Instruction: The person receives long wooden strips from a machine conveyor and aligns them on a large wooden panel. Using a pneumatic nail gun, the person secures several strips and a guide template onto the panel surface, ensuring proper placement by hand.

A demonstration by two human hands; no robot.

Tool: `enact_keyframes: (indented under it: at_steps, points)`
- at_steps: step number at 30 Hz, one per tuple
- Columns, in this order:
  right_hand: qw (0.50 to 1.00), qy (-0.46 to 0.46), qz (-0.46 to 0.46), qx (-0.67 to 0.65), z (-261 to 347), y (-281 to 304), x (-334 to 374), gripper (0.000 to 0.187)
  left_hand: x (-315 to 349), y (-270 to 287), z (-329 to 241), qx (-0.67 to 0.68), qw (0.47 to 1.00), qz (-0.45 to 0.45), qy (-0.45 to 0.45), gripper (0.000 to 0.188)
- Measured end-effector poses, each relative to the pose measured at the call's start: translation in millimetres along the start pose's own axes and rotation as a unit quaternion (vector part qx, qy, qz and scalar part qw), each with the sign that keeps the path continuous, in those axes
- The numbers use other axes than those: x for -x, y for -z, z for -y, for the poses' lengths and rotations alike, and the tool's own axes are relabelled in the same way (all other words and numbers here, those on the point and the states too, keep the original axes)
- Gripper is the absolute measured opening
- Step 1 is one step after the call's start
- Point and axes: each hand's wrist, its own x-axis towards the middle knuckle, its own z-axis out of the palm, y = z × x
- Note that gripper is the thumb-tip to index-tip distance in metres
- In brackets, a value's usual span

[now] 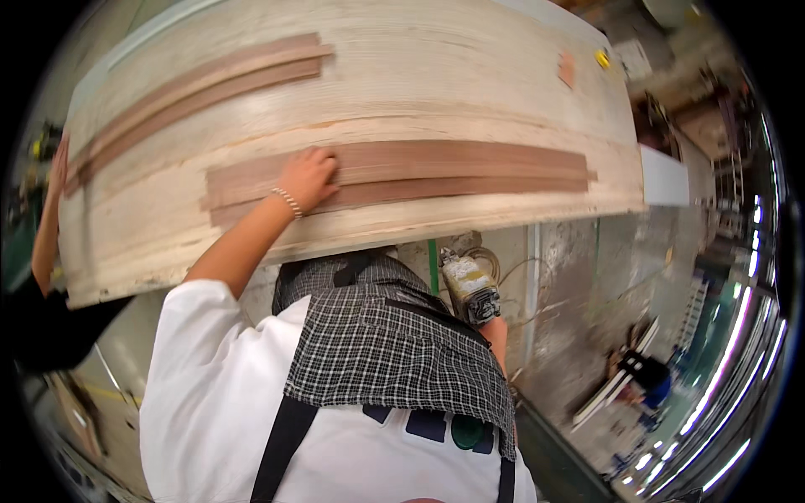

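Reddish-brown wooden strips (470, 161) lie side by side along the near edge of a pale wooden table (436, 92). My left hand (309, 178), with a light bracelet at the wrist, is on them left of their middle, its fingers bent and close together over the wood. Low beside my right hip, my right hand (496, 331) shows only in part, its fingers hidden. It is at the dark end of a boxy object (470, 285) with worn white and yellow wrapping, which it appears to hold below table height. The exact kind of this object is unclear.
Another group of brown strips (201, 94) lies at the table's far left, where a co-worker's hand (59, 168) touches the edge. A small brown piece (567, 70) and a yellow round item (602, 59) lie far right. Coiled cord or hose (486, 258) shows below the table.
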Motion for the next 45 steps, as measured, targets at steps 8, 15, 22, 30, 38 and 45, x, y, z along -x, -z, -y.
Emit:
enact_keyframes:
  at_steps: [8,15,22,30,38,45]
  points:
    - [0.983,-0.068,-0.083,-0.149,-2,-19,12,0.066,-47,8,38,-0.043,0.997,0.056,0.010,0.103]
    - [0.965,-0.017,-0.180,-0.191,-4,-8,-7,0.066,-83,43,-21,-0.005,0.999,0.025,0.031,0.107]
    - [0.960,-0.101,-0.170,-0.199,-22,18,19,0.054,-19,86,-33,-0.043,0.994,0.087,0.052,0.085]
    - [0.931,-0.102,-0.125,-0.328,-51,102,-27,0.037,19,120,-25,0.046,0.982,0.141,0.120,0.082]
    - [0.964,-0.026,-0.131,-0.229,-86,186,-98,0.034,1,146,-36,-0.064,0.991,0.017,0.121,0.069]
    - [0.958,0.000,-0.127,-0.258,-53,201,-119,0.053,-7,122,-33,-0.133,0.978,-0.138,0.084,0.046]
